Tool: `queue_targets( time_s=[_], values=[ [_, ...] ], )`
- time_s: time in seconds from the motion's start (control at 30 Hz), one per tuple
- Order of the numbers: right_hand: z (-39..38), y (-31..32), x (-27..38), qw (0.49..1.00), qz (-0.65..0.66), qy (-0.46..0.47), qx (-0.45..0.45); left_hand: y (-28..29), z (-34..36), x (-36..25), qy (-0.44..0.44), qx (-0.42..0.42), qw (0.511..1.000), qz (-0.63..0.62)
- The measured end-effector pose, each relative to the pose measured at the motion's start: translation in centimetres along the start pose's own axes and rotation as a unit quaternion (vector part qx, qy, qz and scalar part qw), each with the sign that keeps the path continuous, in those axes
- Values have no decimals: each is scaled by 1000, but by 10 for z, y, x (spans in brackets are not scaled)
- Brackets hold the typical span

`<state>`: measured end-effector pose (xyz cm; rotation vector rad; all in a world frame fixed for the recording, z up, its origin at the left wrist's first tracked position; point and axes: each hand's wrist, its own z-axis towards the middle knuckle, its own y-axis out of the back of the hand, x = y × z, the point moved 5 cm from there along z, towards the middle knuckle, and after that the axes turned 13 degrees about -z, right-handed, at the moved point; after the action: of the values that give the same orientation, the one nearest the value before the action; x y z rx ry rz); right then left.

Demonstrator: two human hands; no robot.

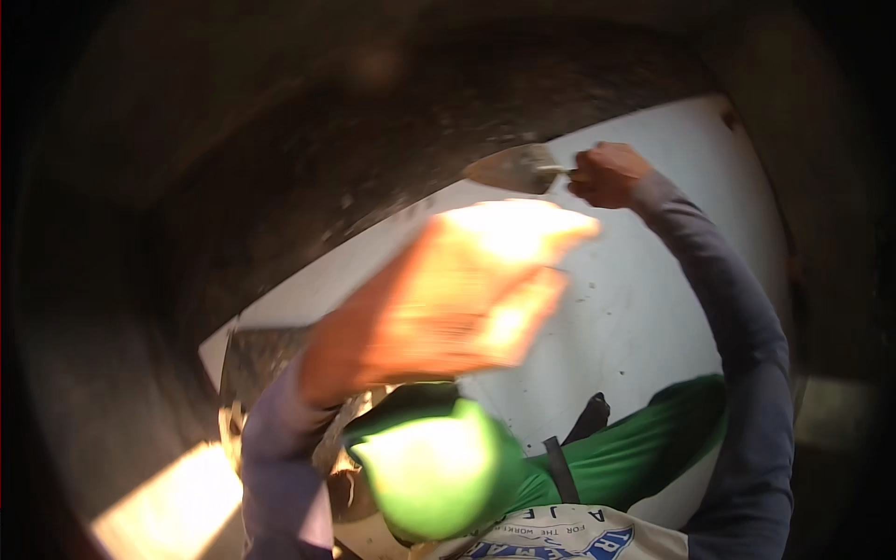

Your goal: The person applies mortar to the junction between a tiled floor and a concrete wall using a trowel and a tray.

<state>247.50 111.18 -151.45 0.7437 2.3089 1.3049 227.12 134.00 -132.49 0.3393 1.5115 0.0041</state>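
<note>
Right hand (607,175) around flat metal trowel (511,169) at smooth white sheet (644,308).

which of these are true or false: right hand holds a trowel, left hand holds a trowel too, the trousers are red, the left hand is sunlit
1. The right hand holds a trowel. True.
2. The left hand holds a trowel too. False: it is open and flat, with no tool in it.
3. The trousers are red. False: they are green.
4. The left hand is sunlit. True: it glows bright orange over the white surface.
</note>
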Motion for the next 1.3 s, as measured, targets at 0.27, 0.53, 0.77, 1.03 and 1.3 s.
queue_targets(
  time_s=[0.27, 0.53, 0.77, 1.03, 1.3],
  values=[
    [53, 109, 129, 992, -75, 88, -49, -6, -114, -58, -167, -144, 969, -113],
    [98, 141, 194, 979, -7, 160, -125, 18, -85, -70, -231, -212, 946, -79],
    [181, 70, 147, 965, 18, 187, -184, 63, -47, 40, -115, -156, 980, 39],
    [208, 63, 382, 852, 408, 257, 203, 51, -157, 235, 408, 57, 907, 86],
    [273, -17, 379, 866, 421, 187, 195, 74, -258, 179, 366, -178, 911, -62]
  ],
)
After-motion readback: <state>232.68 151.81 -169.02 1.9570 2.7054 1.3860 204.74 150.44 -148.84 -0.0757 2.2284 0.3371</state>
